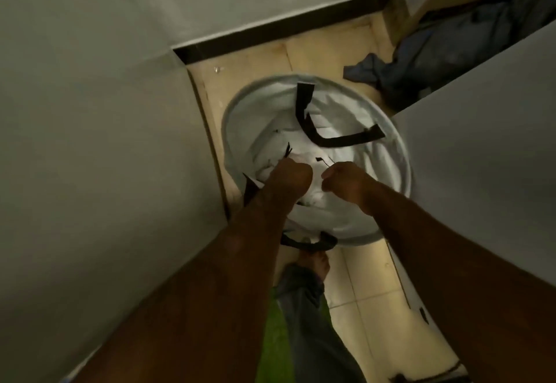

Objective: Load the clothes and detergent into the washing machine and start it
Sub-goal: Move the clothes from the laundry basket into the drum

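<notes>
A round white fabric laundry hamper (237, 117) with black strap handles (304, 111) stands on the floor below me. White cloth (316, 169) lies bunched inside it. My left hand (288, 181) reaches into the hamper from the near side, fingers curled shut into the white cloth. Just to its right, my right hand (346, 184) is also inside the rim, its fingers pinched closed on the same cloth. The view is blurred, so the exact grip is unclear. No washing machine drum or detergent is recognisable.
The hamper sits on pale floor tiles (355, 286) in a narrow gap between a white wall (105, 141) and a white panel (481, 148). A heap of blue clothes (445, 54) lies at the back right. My foot (314, 262) and a green mat (270, 337) are below.
</notes>
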{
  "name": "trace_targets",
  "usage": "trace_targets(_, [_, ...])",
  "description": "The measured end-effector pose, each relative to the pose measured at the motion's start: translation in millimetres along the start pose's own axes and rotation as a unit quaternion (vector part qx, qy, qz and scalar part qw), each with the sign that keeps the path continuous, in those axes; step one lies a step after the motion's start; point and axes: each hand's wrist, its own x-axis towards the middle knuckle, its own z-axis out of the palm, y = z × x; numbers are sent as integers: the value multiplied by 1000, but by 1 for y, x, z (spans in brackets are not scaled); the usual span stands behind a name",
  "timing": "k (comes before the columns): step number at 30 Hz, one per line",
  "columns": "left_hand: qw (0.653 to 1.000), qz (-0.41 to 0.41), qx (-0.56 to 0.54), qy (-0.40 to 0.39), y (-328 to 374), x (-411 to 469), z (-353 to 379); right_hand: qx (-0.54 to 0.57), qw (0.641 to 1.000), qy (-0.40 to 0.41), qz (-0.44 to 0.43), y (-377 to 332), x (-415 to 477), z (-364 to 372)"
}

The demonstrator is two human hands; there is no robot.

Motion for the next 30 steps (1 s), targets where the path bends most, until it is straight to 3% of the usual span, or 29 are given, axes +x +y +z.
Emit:
trace_targets(6, [999,-25,10,24,-28,88,30,39,999,-13,16,25,107,33])
trace_targets(11, [991,-112,-6,67,-76,161,35,25,999,-36,-14,47,164,59])
trace_targets(13, [986,-133,-50,86,-88,175,34,-14,998,-59,-20,52,180,71])
trace_targets(19, [960,-157,-232,17,-86,165,37,-106,988,-92,-62,61,220,106])
trace_targets(25, [980,-166,-109,30,-156,234,53,-184,977,-93,-55,59,221,101])
trace_targets(28, [989,-143,-27,24,-139,194,47,-219,970,-86,-60,78,247,116])
trace_targets(30, [988,-103,-115,23,-120,169,43,-186,974,-120,-50,57,214,107])
